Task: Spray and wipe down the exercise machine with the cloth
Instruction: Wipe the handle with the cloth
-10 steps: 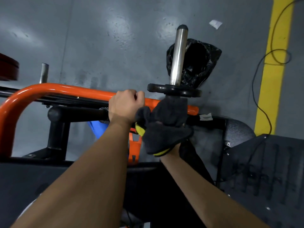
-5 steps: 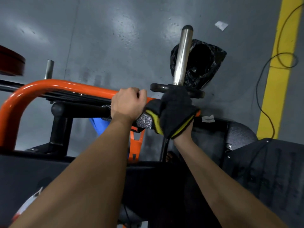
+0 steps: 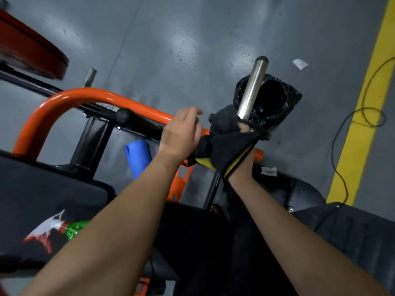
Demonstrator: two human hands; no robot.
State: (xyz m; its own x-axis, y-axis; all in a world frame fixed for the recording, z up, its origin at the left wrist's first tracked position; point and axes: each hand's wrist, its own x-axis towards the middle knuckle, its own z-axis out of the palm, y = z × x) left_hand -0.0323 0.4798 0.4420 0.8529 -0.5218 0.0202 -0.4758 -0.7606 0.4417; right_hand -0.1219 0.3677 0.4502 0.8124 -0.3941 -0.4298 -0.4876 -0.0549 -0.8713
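The exercise machine has a curved orange bar [image 3: 64, 99] and an upright chrome post [image 3: 252, 88]. My right hand [image 3: 242, 170] grips a dark cloth with a yellow edge [image 3: 226, 144], which is wrapped around the base of the post and hides most of the hand. My left hand [image 3: 181, 135] sits on the orange bar just left of the cloth, with its fingers loosened and partly lifted. A green spray bottle with a white and red trigger [image 3: 70, 228] lies on the black pad [image 3: 42, 189] at the lower left, partly behind my left forearm.
A black bin bag [image 3: 275, 101] stands open behind the post. A blue roll [image 3: 137, 157] sits under the bar. A red weight plate [image 3: 27, 50] juts in at the upper left. A yellow floor line [image 3: 363, 116] and a black cable [image 3: 336, 146] run on the right.
My right hand moved the cloth from the bar up to the base of the chrome post. My left hand loosened its grip on the orange bar. The view tilted, showing the spray bottle.
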